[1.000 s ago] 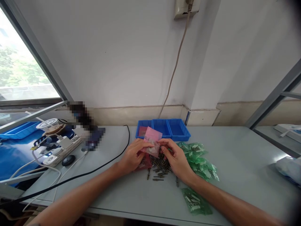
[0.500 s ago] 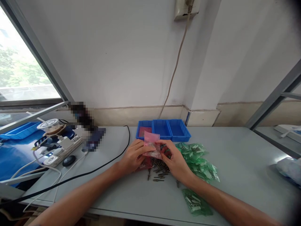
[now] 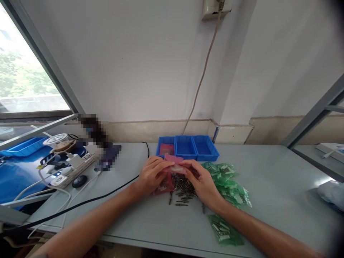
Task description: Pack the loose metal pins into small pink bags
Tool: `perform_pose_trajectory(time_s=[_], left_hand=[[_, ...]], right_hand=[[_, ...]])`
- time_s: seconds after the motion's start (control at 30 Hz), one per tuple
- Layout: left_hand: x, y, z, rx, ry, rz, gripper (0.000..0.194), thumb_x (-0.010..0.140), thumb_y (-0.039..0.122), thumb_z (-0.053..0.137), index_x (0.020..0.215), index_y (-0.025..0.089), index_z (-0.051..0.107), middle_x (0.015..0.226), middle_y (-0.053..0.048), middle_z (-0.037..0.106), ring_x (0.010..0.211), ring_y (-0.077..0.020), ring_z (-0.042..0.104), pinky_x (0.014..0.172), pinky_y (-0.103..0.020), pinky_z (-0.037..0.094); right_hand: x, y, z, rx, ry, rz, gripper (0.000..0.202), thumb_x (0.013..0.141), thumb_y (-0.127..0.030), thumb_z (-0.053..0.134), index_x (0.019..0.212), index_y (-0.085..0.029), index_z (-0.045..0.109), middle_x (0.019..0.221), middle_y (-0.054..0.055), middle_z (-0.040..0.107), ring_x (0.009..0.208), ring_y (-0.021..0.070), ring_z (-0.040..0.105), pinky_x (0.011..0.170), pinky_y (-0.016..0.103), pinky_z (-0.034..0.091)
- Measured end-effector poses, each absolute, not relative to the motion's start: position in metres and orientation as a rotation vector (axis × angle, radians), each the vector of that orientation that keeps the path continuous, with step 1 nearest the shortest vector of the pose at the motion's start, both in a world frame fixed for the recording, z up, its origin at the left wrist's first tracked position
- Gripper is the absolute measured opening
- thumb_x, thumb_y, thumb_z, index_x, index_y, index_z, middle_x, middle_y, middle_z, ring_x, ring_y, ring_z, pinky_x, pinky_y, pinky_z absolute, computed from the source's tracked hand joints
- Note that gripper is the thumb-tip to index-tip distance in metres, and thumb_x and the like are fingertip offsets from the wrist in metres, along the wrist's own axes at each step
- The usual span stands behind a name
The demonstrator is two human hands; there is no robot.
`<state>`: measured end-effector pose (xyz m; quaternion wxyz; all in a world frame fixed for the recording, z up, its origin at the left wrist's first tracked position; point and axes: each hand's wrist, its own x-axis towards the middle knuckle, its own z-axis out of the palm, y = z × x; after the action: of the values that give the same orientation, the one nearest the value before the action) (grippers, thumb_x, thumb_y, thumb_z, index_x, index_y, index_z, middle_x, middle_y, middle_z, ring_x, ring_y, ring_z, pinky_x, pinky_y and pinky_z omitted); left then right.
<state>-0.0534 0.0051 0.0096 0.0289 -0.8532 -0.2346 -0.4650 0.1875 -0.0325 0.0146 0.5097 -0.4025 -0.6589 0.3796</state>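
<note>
Between both hands is a pink plastic bag (image 3: pixel 176 168), held above the table. My left hand (image 3: pixel 153 175) grips its left side, thumb and fingers closed on it. My right hand (image 3: pixel 200 181) pinches the right side. Beneath the hands lies a loose heap of small metal pins (image 3: pixel 184 184), with a few strays nearer the front. Another pink bag (image 3: pixel 165 184) rests on the table under my left hand. Green plastic bags (image 3: pixel 224 175) with metal parts lie right of my right hand, and a separate green bag (image 3: pixel 224 229) sits by the right forearm.
Three joined blue bins (image 3: pixel 185 147) stand against the wall; the left one holds a pink bag (image 3: pixel 166 148). On the left are a black cable (image 3: pixel 107 195), a power strip (image 3: pixel 71 172) and a black mouse (image 3: pixel 79 181). Metal frame bars (image 3: pixel 309 118) rise on the right.
The held pink bag has tilted and folded down from upright, its top now lower. Both hands stay on it, and more of the pin heap and the lower pink bag shows.
</note>
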Motion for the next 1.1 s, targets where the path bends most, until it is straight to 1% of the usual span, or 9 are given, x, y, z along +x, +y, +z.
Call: perform_pose_trajectory(time_s=[0.17,0.33,0.47,0.57,0.73,0.83,0.93,1.0,1.1], left_hand=[[-0.052,0.004,0.012,-2.688,-0.715,-1.454,0.033,0.104,0.011,0.060,0.132,0.023,0.070,0.110,-0.009,0.076,0.100,-0.0232,0.068,0.093,-0.039,0.054],[-0.050,0.001,0.011,-2.744,-0.754,-1.377,0.033,0.102,0.011,0.059,0.131,0.021,0.071,0.107,-0.010,0.072,0.101,-0.0244,0.066,0.094,-0.040,0.055],[-0.050,0.001,0.010,-2.750,-0.711,-1.325,0.034,0.103,0.011,0.059,0.133,0.022,0.069,0.106,-0.009,0.073,0.100,-0.0243,0.065,0.093,-0.040,0.055],[-0.050,0.003,0.010,-2.755,-0.731,-1.327,0.034,0.104,0.012,0.058,0.134,0.023,0.068,0.113,-0.009,0.072,0.105,-0.0242,0.066,0.095,-0.040,0.055],[-0.048,-0.002,0.013,-2.897,-0.969,-1.465,0.038,0.110,0.013,0.040,0.136,0.023,0.067,0.124,-0.010,0.071,0.116,-0.0237,0.066,0.104,-0.040,0.053],[-0.047,-0.006,0.019,-2.995,-1.143,-1.569,0.040,0.114,0.019,0.033,0.136,0.024,0.066,0.130,-0.009,0.072,0.120,-0.0239,0.067,0.107,-0.039,0.051],[-0.046,-0.009,0.021,-3.074,-1.225,-1.486,0.033,0.111,0.033,0.053,0.142,0.025,0.062,0.137,-0.008,0.071,0.125,-0.0273,0.067,0.110,-0.040,0.050],[-0.044,-0.009,0.019,-3.083,-1.270,-1.396,0.044,0.103,0.037,0.068,0.146,0.027,0.058,0.140,-0.008,0.070,0.125,-0.0285,0.068,0.110,-0.040,0.051],[-0.041,-0.008,0.014,-3.070,-1.338,-1.388,0.047,0.103,0.035,0.070,0.147,0.028,0.056,0.137,-0.008,0.071,0.117,-0.0261,0.071,0.103,-0.038,0.054]], right_hand=[[0.187,-0.035,0.016,-0.995,-1.549,0.909,0.023,0.106,-0.041,0.060,0.117,-0.027,0.074,0.114,0.005,0.076,0.091,0.0240,0.069,0.081,0.035,0.056],[0.189,-0.034,0.014,-1.016,-1.472,0.929,0.025,0.107,-0.043,0.058,0.118,-0.027,0.073,0.099,0.004,0.072,0.073,0.0205,0.063,0.070,0.033,0.056],[0.190,-0.033,0.012,-1.033,-1.458,0.901,0.023,0.107,-0.041,0.057,0.115,-0.026,0.072,0.094,0.003,0.069,0.071,0.0196,0.061,0.068,0.032,0.055],[0.190,-0.033,0.012,-1.037,-1.460,0.874,0.024,0.107,-0.041,0.056,0.115,-0.024,0.071,0.096,0.004,0.070,0.071,0.0192,0.061,0.066,0.031,0.055],[0.189,-0.032,0.012,-1.011,-1.441,0.882,0.023,0.106,-0.042,0.059,0.115,-0.024,0.069,0.105,0.005,0.070,0.072,0.0182,0.061,0.069,0.031,0.057],[0.189,-0.031,0.012,-1.005,-1.431,0.884,0.021,0.104,-0.042,0.063,0.114,-0.024,0.069,0.106,0.005,0.070,0.071,0.0178,0.062,0.068,0.031,0.057],[0.189,-0.031,0.013,-0.997,-1.404,0.905,0.020,0.102,-0.042,0.066,0.112,-0.024,0.068,0.100,0.004,0.070,0.072,0.0185,0.065,0.071,0.033,0.059],[0.188,-0.032,0.013,-0.993,-1.387,0.930,0.021,0.101,-0.042,0.069,0.112,-0.025,0.067,0.098,0.003,0.071,0.073,0.0191,0.067,0.073,0.034,0.059],[0.188,-0.032,0.013,-0.988,-1.371,0.956,0.021,0.099,-0.042,0.071,0.111,-0.025,0.067,0.095,0.002,0.070,0.072,0.0189,0.068,0.074,0.034,0.060]])
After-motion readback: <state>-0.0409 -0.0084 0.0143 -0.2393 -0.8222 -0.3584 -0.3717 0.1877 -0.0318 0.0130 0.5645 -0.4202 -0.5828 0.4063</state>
